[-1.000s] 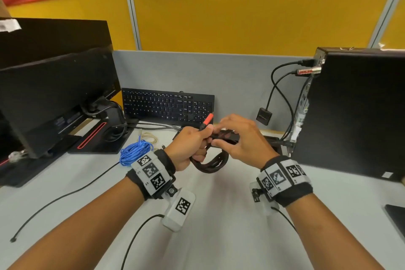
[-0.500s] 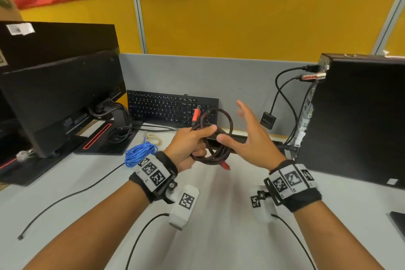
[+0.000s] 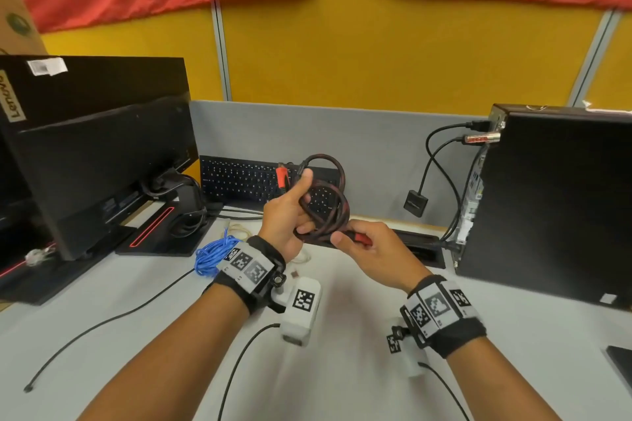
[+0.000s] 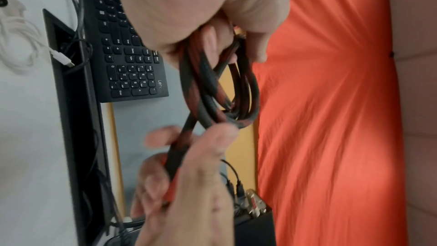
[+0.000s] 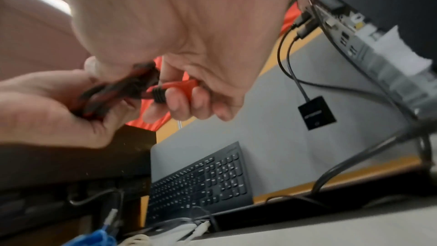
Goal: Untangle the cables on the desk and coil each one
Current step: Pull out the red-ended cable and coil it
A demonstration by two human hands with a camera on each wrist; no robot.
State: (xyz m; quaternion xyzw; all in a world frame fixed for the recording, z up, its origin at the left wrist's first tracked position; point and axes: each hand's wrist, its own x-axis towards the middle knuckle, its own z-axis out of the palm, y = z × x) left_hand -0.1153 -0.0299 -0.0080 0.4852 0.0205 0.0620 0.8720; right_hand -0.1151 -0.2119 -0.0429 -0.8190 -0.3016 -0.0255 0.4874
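- Left hand [image 3: 290,215], raised above the counter [image 3: 342,369], curls around the coiled red-and-black braided cable [image 3: 330,212].
- Right hand [image 3: 372,253] pinches the cable's red plug [image 5: 176,86] beside the coil's lower loops.

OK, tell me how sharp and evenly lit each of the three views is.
Head view: evenly lit and mostly sharp, wide-angle bending at the edges, slight blur on the right hand. Left wrist view: the braided cable is fairly crisp, the right hand smeared. Right wrist view: motion-blurred throughout, the keyboard soft, dark at lower left.
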